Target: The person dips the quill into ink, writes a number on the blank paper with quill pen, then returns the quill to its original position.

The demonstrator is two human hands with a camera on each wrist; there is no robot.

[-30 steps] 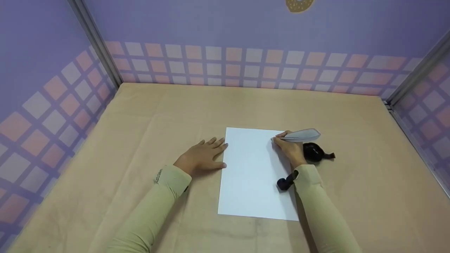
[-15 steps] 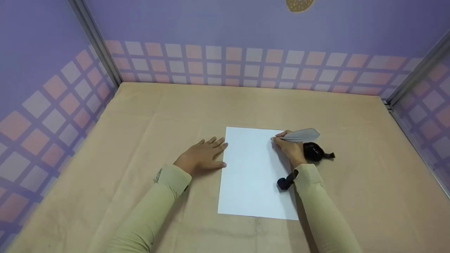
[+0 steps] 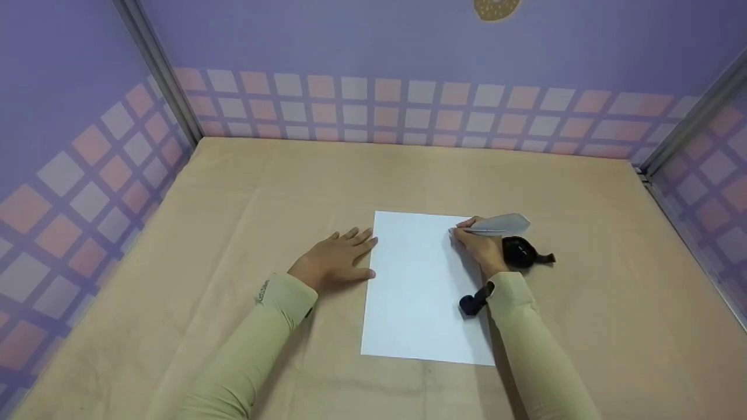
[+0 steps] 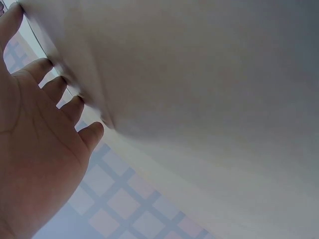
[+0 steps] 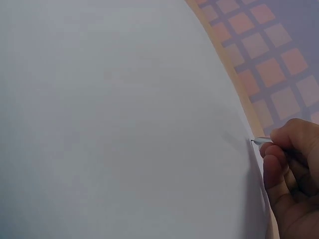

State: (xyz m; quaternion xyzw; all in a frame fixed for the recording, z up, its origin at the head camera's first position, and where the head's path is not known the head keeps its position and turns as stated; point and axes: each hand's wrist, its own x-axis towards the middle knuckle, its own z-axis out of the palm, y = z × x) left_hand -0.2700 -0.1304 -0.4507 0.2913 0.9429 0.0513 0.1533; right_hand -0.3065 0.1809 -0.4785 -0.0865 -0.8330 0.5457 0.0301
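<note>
- Two hands are at work on one white sheet of paper (image 3: 423, 286), which lies flat on the tan bench (image 3: 233, 233), in the middle and slightly to the right.
- A grey feather-shaped quill pen (image 3: 499, 224) is pinched by the right hand (image 3: 481, 245) close to its tip; in the right wrist view the nib (image 5: 256, 141) is seen touching the paper at its far right part.
- For a clean stroke, light pressure is judged best, with the pen kept at a steady slant and the heel of the hand rested on the sheet, so that the thin paper is not dragged or torn.
- The fingers (image 5: 273, 169) of the right hand are curled tightly round the shaft, with thumb and forefinger closed on it.
- The left hand (image 3: 335, 262) is laid flat on the bench just beside the sheet's left edge; its fingers (image 4: 75, 107) are straight, slightly spread and hold nothing, and the fingertips are seen at or touching the paper's edge.
- The sheet is judged better steadied if these flat fingers are pressed onto its margin.
- A black round object (image 3: 519, 252), perhaps an inkwell, is seen just right of the writing hand.
</note>
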